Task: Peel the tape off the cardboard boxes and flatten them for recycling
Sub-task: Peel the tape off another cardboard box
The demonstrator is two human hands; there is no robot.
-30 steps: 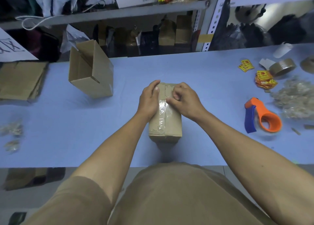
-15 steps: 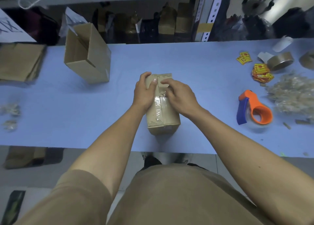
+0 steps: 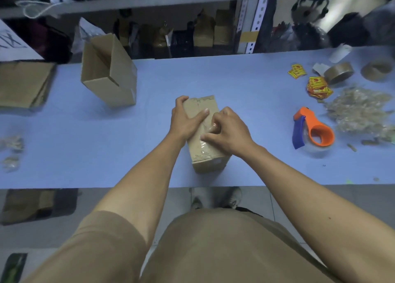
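Observation:
A small closed cardboard box (image 3: 208,154) stands on the blue table (image 3: 245,94) in front of me, with clear tape (image 3: 202,147) running along its top seam. My left hand (image 3: 186,118) grips the box's far left edge, thumb lying across the top. My right hand (image 3: 229,128) pinches the lifted end of the clear tape at the middle of the top. The far part of the seam looks bare. An open, empty cardboard box (image 3: 111,73) stands tilted at the back left.
Flattened cardboard (image 3: 23,84) lies at the far left. An orange and blue tape dispenser (image 3: 312,131), a heap of peeled tape (image 3: 361,109), two tape rolls (image 3: 338,72), and red-yellow stickers (image 3: 318,87) lie on the right. Metal shelving (image 3: 254,17) stands behind the table.
My right hand has drawn back toward me along the box top with the tape end, leaving more of the far seam bare. My left thumb now lies across the top.

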